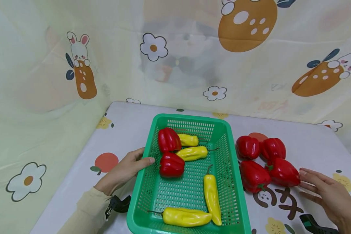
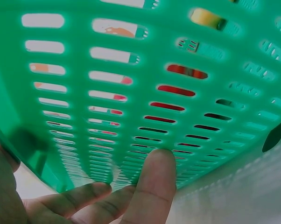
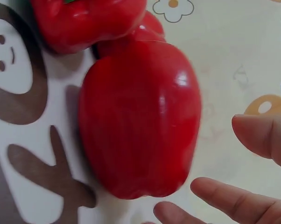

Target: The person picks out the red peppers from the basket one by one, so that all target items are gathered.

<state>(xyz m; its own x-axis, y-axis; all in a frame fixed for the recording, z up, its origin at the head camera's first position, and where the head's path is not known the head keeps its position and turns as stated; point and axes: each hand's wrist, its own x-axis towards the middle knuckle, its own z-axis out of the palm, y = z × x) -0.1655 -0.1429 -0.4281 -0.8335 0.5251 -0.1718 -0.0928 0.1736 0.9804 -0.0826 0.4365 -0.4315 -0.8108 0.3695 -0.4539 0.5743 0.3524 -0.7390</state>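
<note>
My left hand (image 1: 131,165) grips the left side of a green plastic basket (image 1: 178,191), thumb over the rim. In the left wrist view its fingers (image 2: 154,186) lie against the slotted outer wall. Inside the basket are two red bell peppers (image 1: 172,165) and several long yellow peppers (image 1: 187,217). Right of the basket, several more red bell peppers (image 1: 254,176) sit clustered on the table. My right hand (image 1: 327,191), fingers spread and extended, is beside the blunt end of the nearest red bell pepper (image 3: 140,121), holding nothing.
A white patterned cloth covers the table (image 1: 128,130), which runs up to a printed curtain (image 1: 187,71) behind and at the left. Dark wrist straps (image 1: 118,204) show near both hands. The basket's right wall stands close against the loose red peppers.
</note>
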